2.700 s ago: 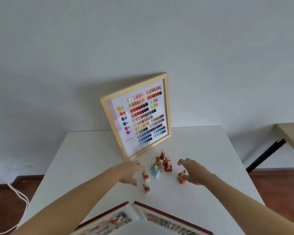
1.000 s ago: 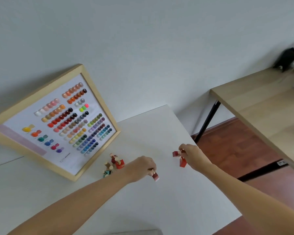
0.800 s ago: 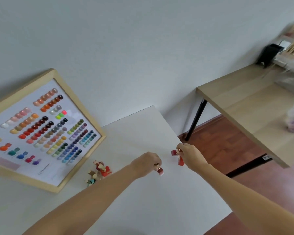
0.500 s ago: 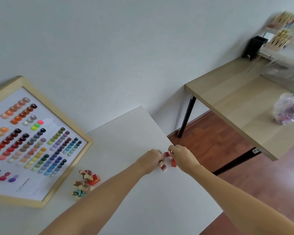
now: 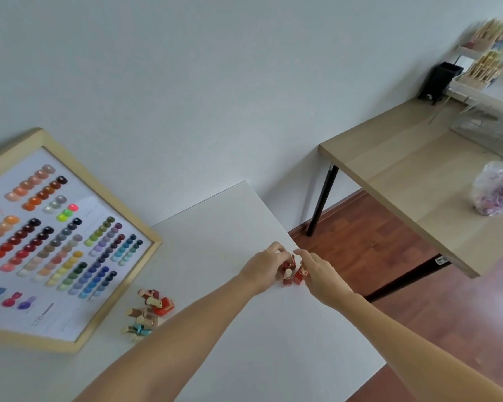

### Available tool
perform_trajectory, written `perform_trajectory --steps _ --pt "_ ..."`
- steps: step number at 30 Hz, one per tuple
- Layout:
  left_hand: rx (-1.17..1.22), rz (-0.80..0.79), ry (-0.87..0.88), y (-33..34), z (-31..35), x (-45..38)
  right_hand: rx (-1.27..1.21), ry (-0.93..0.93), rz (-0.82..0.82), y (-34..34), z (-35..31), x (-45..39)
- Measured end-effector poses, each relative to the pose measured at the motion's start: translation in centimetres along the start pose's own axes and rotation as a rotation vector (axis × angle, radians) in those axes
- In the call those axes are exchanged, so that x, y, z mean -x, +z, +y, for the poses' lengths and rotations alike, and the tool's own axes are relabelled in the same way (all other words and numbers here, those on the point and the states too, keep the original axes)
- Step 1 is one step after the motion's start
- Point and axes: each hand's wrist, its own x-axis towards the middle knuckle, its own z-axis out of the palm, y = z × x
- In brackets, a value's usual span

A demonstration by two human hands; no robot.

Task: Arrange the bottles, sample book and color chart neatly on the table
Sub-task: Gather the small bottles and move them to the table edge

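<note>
My left hand (image 5: 263, 268) and my right hand (image 5: 317, 271) meet near the right edge of the white table (image 5: 215, 227). Between them stand three small red bottles (image 5: 292, 272) with gold caps. My left fingers close on the left ones and my right fingers on the right one. A cluster of several more bottles (image 5: 145, 311), red, beige and teal, sits beside the framed color chart (image 5: 50, 236), which leans against the wall at the left. The sample book is out of view.
A wooden table (image 5: 418, 181) with black legs stands to the right across a gap of red-brown floor (image 5: 375, 250). It carries a plastic bag (image 5: 497, 192), a black box (image 5: 440, 79) and clear racks of sticks (image 5: 488, 68).
Both hands carried red bottles from the cluster toward the table's right edge and came together there. The view swung right, and the sample book left the frame.
</note>
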Motion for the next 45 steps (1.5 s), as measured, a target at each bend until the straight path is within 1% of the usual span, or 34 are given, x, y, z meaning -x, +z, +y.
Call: perform_trajectory --steps 2,5,7,9,11,14,19,22,24,26,29,31,40,45 --pt "-0.024 0.011 -0.019 -0.6 0.2 0.7 0.035 0.011 0.041 0.0 0.0 0.3" --pt "-0.022 0.027 -0.023 -1.9 -0.4 2.9 0.047 -0.023 0.195 0.0 -0.3 1.0" --pt "-0.008 0.043 -0.022 -2.8 -1.6 5.2 0.032 -0.084 0.277 0.3 -1.1 1.2" --pt "-0.011 0.081 -0.027 -3.5 -3.4 8.2 0.013 -0.162 0.317 0.8 -2.6 1.2" --pt "-0.024 0.129 -0.055 -4.4 -5.5 11.6 -0.004 -0.228 0.322 1.6 -4.6 0.9" --pt "-0.059 0.191 -0.149 -5.2 -9.2 17.0 0.009 -0.295 0.247 3.2 -7.9 0.4" --pt "-0.083 0.331 -0.423 -5.7 -14.5 24.3 0.022 -0.409 0.079 6.7 -13.7 -0.9" --pt "-0.086 0.309 -0.508 -5.6 -16.4 26.8 0.029 -0.460 -0.045 8.7 -17.0 -1.7" --pt "-0.062 0.272 -0.494 -5.2 -17.1 27.6 0.067 -0.480 -0.125 9.8 -19.0 -2.2" --pt "-0.049 0.231 -0.441 -4.7 -17.4 27.8 0.102 -0.474 -0.185 10.6 -20.8 -2.8" --pt "-0.065 0.154 -0.375 -4.0 -17.7 27.5 0.149 -0.454 -0.235 11.8 -23.1 -3.7" --pt "-0.062 0.133 -0.358 -3.6 -18.1 27.1 0.172 -0.441 -0.253 12.5 -24.3 -4.4" --pt "0.025 0.206 -0.325 -1.6 -19.2 26.8 0.219 -0.394 -0.323 15.1 -27.6 -6.9" --pt "0.057 0.246 -0.339 -0.8 -19.6 26.9 0.268 -0.378 -0.311 16.2 -28.5 -7.2"
